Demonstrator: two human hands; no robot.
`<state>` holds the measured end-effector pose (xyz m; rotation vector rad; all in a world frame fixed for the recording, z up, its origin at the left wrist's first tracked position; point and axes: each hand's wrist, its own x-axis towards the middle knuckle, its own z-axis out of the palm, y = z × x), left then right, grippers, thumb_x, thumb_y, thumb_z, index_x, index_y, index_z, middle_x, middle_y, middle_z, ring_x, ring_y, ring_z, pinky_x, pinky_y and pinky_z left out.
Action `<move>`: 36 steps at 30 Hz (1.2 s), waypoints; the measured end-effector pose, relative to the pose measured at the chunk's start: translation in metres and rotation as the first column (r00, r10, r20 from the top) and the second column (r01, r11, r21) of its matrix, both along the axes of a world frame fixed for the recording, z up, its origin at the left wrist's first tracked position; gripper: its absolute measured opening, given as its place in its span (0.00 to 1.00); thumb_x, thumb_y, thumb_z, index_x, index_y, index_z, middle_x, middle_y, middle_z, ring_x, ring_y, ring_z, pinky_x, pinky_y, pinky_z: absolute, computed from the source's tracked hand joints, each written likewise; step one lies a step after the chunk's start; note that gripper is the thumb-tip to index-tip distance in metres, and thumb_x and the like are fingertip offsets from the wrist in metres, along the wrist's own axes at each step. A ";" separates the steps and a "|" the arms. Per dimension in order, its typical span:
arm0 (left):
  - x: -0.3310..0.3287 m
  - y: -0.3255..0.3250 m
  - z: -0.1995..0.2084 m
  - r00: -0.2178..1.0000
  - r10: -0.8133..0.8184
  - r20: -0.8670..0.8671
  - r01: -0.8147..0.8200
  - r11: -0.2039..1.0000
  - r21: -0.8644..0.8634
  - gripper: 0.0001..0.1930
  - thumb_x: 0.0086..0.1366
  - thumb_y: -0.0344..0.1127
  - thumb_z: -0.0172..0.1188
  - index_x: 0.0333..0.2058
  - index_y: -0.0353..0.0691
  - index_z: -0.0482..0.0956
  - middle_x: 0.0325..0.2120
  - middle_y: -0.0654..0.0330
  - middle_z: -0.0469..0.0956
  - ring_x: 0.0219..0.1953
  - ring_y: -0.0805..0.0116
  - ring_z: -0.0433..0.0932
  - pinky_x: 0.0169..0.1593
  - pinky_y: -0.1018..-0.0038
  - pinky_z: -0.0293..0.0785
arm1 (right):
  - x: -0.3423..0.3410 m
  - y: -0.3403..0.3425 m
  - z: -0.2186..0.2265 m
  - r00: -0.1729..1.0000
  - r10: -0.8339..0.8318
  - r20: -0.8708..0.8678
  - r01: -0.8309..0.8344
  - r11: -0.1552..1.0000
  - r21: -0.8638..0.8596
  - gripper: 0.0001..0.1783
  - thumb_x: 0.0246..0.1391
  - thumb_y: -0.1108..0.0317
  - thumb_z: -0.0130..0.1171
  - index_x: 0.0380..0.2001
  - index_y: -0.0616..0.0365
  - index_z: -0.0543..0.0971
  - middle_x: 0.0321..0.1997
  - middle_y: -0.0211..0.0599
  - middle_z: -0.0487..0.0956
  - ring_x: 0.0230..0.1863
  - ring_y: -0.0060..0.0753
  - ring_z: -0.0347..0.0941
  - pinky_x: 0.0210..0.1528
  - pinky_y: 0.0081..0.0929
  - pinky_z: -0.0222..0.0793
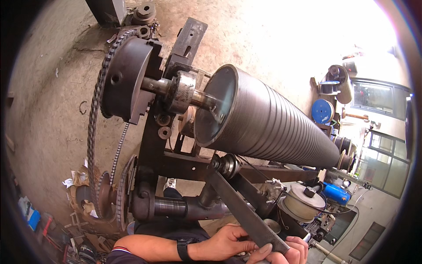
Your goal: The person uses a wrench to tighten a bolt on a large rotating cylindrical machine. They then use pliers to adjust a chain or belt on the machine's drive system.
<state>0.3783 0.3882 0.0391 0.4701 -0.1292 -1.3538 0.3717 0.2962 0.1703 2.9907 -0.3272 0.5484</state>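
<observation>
A flat steel bar (246,211) slants down toward me from a roller (227,165) under a large, ribbed dark cylinder (277,119). My right hand (285,251) is closed round the near end of this bar, thumb on one side and fingers on the other. Just left of it is my left hand (228,242), a black watch on its wrist, with its fingers curled beside the bar. What those fingers hold, if anything, is hidden. The cylinder sits on a shaft (200,99) running to a round chuck (125,79).
A drive chain (93,132) loops down the chuck's left side to a lower sprocket (104,193). Right of the bar stands a pale spool (303,202), near a blue motor-like cylinder (336,193). A blue reel (322,111) is farther back. Scraps and tools litter the floor at lower left.
</observation>
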 end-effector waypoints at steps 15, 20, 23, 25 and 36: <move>-0.013 0.012 0.000 0.990 -0.079 -0.120 0.089 0.993 0.080 0.10 0.67 0.24 0.64 0.46 0.32 0.84 0.39 0.64 0.85 0.43 0.76 0.79 0.48 0.76 0.77 | 0.008 0.005 0.008 0.998 0.006 -0.067 -0.005 1.000 0.018 0.09 0.47 0.77 0.67 0.23 0.57 0.74 0.18 0.40 0.74 0.18 0.40 0.74 0.27 0.38 0.79; -0.013 0.012 -0.002 0.997 -0.037 -0.065 0.042 0.996 0.081 0.10 0.66 0.24 0.63 0.45 0.32 0.85 0.39 0.64 0.85 0.43 0.76 0.79 0.48 0.76 0.77 | 0.010 0.007 0.006 0.999 -0.008 -0.051 0.009 1.000 0.010 0.09 0.48 0.77 0.67 0.23 0.57 0.74 0.18 0.40 0.74 0.18 0.40 0.74 0.27 0.39 0.79; -0.001 0.005 0.001 0.993 0.110 0.046 -0.110 0.994 -0.001 0.09 0.66 0.24 0.63 0.45 0.32 0.85 0.39 0.64 0.85 0.43 0.76 0.80 0.48 0.76 0.77 | 0.006 0.006 0.010 0.995 0.002 -0.102 0.002 0.999 0.040 0.10 0.48 0.77 0.66 0.23 0.57 0.74 0.18 0.40 0.74 0.18 0.40 0.74 0.27 0.39 0.79; 0.001 0.006 0.003 0.994 0.102 0.032 -0.102 0.995 0.007 0.09 0.67 0.24 0.63 0.45 0.32 0.85 0.39 0.64 0.85 0.43 0.76 0.80 0.48 0.75 0.77 | 0.006 0.006 0.009 0.996 0.014 -0.094 -0.010 0.999 0.044 0.09 0.48 0.77 0.66 0.23 0.57 0.74 0.19 0.41 0.75 0.18 0.40 0.74 0.27 0.39 0.79; -0.008 0.021 -0.002 0.984 -0.081 -0.160 0.089 0.995 0.043 0.10 0.70 0.25 0.61 0.48 0.31 0.84 0.41 0.64 0.86 0.43 0.77 0.79 0.49 0.76 0.77 | 0.014 0.011 0.006 0.999 0.009 -0.048 -0.007 1.000 0.030 0.09 0.48 0.77 0.67 0.24 0.58 0.75 0.18 0.41 0.75 0.18 0.40 0.74 0.27 0.39 0.80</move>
